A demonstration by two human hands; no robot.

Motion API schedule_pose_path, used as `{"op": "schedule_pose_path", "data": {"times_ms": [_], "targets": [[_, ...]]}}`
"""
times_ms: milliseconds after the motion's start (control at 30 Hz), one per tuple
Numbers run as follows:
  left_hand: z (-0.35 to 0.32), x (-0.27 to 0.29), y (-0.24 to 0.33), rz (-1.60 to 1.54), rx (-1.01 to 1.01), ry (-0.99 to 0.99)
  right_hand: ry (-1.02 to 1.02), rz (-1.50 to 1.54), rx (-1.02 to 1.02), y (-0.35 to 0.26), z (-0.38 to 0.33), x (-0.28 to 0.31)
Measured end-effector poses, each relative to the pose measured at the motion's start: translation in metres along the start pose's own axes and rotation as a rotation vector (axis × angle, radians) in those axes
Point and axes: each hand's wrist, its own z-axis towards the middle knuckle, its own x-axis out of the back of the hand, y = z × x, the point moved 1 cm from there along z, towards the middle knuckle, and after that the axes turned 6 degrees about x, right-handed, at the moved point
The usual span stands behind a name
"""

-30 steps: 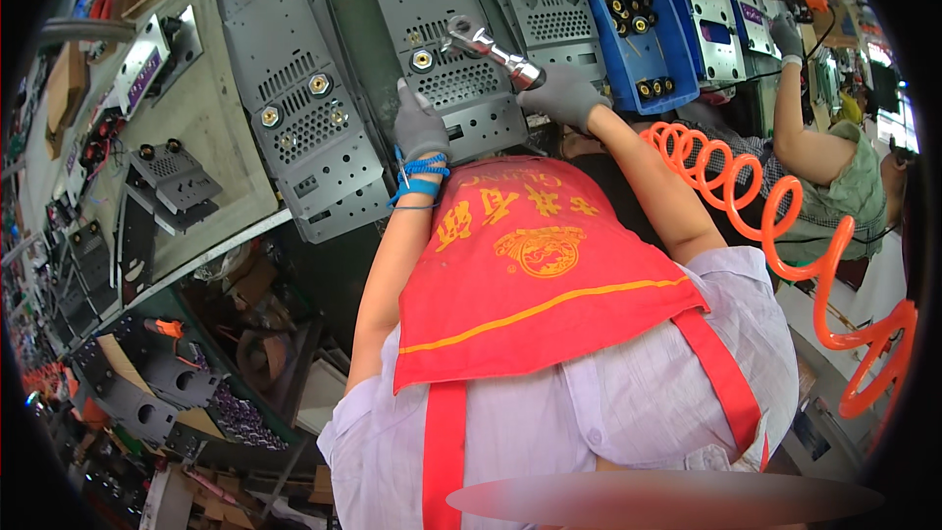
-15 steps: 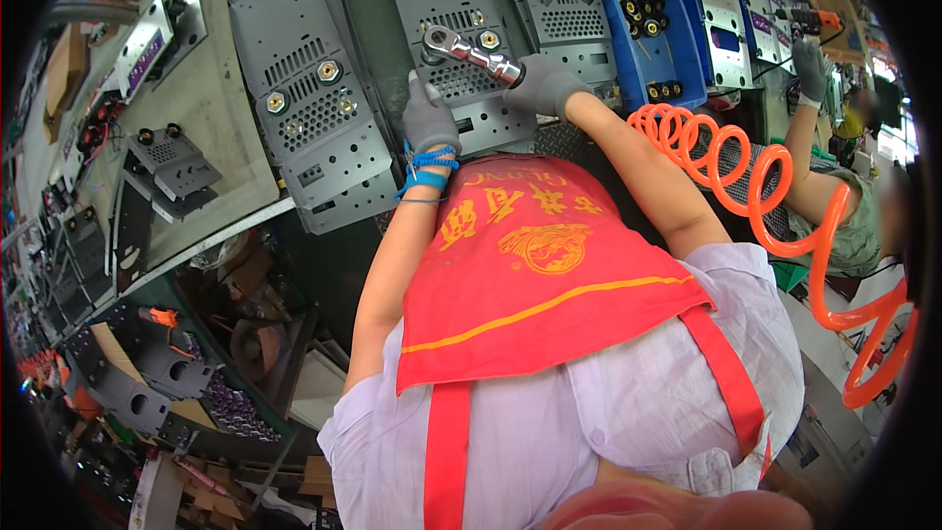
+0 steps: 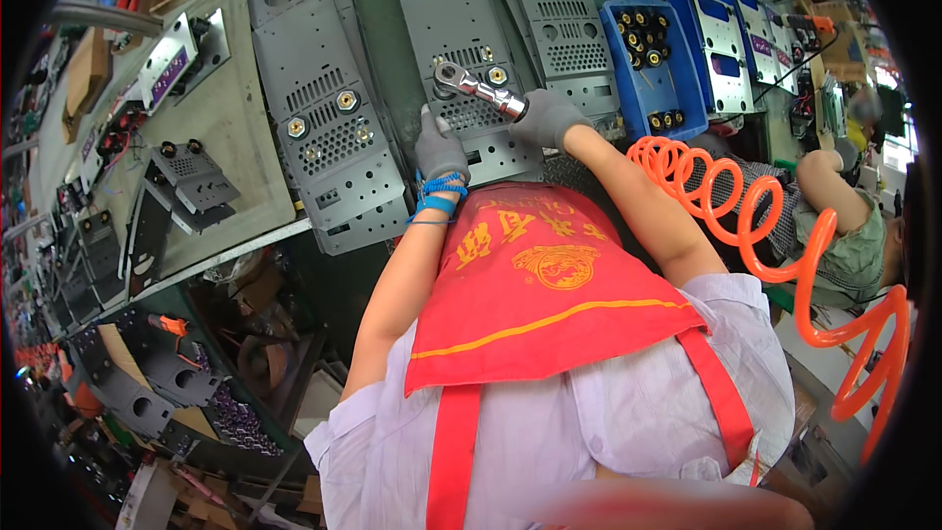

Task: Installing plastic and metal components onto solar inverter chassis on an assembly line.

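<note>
In my right hand (image 3: 549, 122), closed round its grip, is a chrome ratchet wrench (image 3: 491, 95). Its round head sits over the left fitting position on the middle grey perforated metal panel (image 3: 446, 15), hiding what lies under it. Just right of that head, a brass hex fitting (image 3: 497, 76) with a dark ring stands in the panel. My left hand (image 3: 441, 149), gloved in grey like the right, grips the panel's left edge near its close end, fingers pointing away from me. Small brass studs (image 3: 488, 54) stand behind the fitting.
Left of it lies another grey panel (image 3: 294, 34) bearing two brass fittings; a third panel (image 3: 549, 15) lies right. A blue bin (image 3: 624, 103) holds black-and-brass fittings. An orange coiled hose (image 3: 721, 226) hangs at my right, near another person's arm (image 3: 829, 191).
The view has shifted, so the bench sits slightly lower and farther right. Both hands keep their places on the wrench and panel. The other person's raised hand has come down.
</note>
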Motion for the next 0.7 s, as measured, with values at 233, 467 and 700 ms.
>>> {"op": "schedule_pose_path", "data": {"times_ms": [233,467,700], "targets": [[0.003,0.005,0.012,0.042,0.052,0.020,-0.013,0.007,0.013,-0.005,-0.004,0.004],[-0.002,0.079,0.053,-0.011,-0.146,0.017,0.073,0.601,0.181,0.005,-0.038,0.041],[-0.011,0.212,-0.014,0.035,-0.267,0.073,0.191,0.785,0.011,0.032,-0.016,0.023]]}}
